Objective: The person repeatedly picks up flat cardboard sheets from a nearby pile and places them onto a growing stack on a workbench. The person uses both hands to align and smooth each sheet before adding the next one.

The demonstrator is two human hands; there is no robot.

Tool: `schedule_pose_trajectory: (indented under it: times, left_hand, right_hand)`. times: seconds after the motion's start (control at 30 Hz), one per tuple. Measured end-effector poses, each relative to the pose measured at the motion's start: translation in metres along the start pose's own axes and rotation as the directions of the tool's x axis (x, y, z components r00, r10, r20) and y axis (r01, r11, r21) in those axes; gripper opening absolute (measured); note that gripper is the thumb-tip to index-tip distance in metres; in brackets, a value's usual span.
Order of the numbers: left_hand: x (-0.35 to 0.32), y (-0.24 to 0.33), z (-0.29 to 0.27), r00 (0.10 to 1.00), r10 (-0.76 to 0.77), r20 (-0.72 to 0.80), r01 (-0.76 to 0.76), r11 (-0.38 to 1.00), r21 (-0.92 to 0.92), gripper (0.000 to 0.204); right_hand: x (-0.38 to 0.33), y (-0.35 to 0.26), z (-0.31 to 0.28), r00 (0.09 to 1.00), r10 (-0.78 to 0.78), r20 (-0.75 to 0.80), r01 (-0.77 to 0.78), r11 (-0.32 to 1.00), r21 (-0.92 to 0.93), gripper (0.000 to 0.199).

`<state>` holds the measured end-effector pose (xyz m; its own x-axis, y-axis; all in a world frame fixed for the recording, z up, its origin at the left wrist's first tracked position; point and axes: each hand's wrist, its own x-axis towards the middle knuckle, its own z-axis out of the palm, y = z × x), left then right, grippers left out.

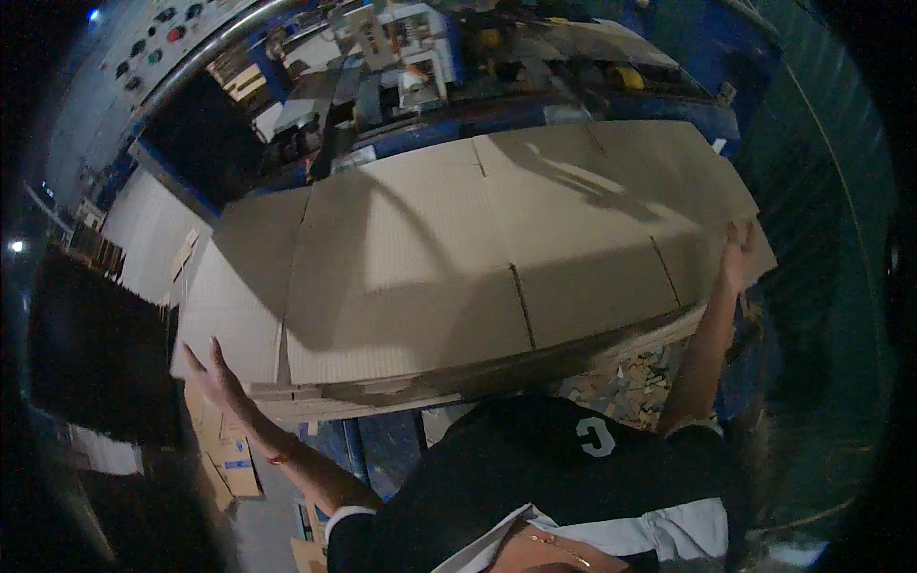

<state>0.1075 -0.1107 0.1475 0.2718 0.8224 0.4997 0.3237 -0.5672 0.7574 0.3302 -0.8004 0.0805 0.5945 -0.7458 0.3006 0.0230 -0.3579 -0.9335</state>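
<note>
We are spreading our left hand and right hand open at the ends of a flat cardboard stack, its long axis running left to right, right end farther away. Ribbed, slotted brown sheets are lying before a blue machine; scraps are littering below.

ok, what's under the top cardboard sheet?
Under the top sheet, edges of more cardboard sheets show along the near side. Lower down: blue metal parts and cardboard scraps. The lower sheets' faces are covered; can't count them.
</note>
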Motion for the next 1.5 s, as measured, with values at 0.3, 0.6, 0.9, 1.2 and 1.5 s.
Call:
schedule_pose_trajectory:
  times: [0.3,0.6,0.9,1.2,1.5]
  left_hand:
    - [0.092,0.004,-0.026,0.805,0.569,-0.168,-0.592,0.787,-0.172,0.057]
    - [-0.013,-0.08,-0.003,0.98,-0.094,0.175,0.16,0.893,-0.42,0.027]
    - [-0.131,0.026,0.021,0.38,0.544,0.748,-0.473,0.809,-0.348,0.055]
    - [-0.13,0.046,0.043,0.121,0.598,0.793,-0.784,0.547,-0.293,0.051]
    - [-0.08,0.063,0.135,0.209,0.704,0.679,-0.777,0.541,-0.321,0.056]
  right_hand:
    - [0.013,0.055,-0.007,0.931,-0.176,-0.319,0.26,0.934,0.243,0.062]
    - [-0.055,-0.039,-0.067,0.974,-0.224,-0.019,0.215,0.902,0.376,0.034]
    - [-0.19,-0.027,-0.046,0.061,-0.56,0.826,0.884,0.415,0.216,0.041]
    - [-0.145,-0.033,-0.013,-0.161,-0.363,0.918,0.828,0.455,0.326,0.049]
    - [-0.071,-0.045,0.098,-0.066,-0.405,0.912,0.891,0.388,0.236,0.075]
